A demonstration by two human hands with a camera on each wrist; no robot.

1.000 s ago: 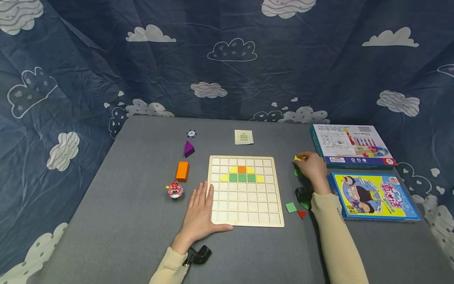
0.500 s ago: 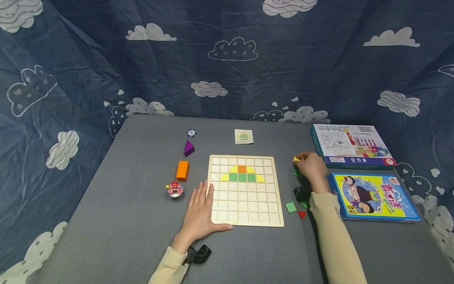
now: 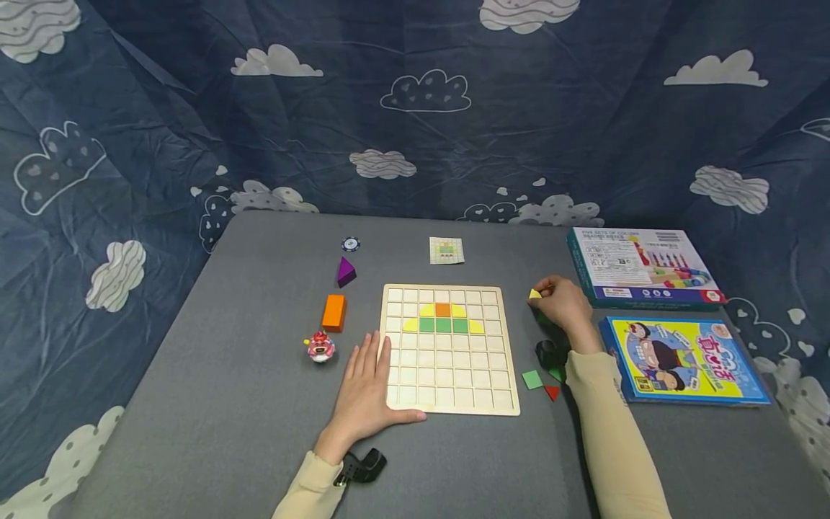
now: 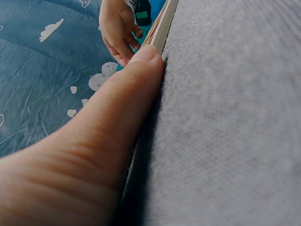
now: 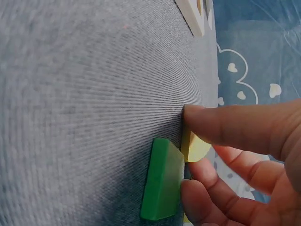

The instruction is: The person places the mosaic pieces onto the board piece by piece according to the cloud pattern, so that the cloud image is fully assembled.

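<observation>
Pinching a yellow tile (image 5: 197, 150), that's the right hand (image 3: 563, 304), thumb and fingertips, just off the far right corner of the board (image 3: 452, 360). Looks light and stiff, maybe slippery; thin sides seem the place to hold. Green tile (image 5: 163, 181) just beside it. Worktop (image 3: 493, 468) opens leftward to the board's edge; white-topped box (image 3: 638, 267) crowds the right. Left hand (image 3: 364, 393) lies straight-fingered at the near left corner.

Wrinkled navy cloth (image 3: 168, 166) printed with white clouds (image 3: 382, 164) and small hearts (image 3: 795, 315) hangs behind and beside a gray-covered table (image 3: 194, 396) in soft light.
</observation>
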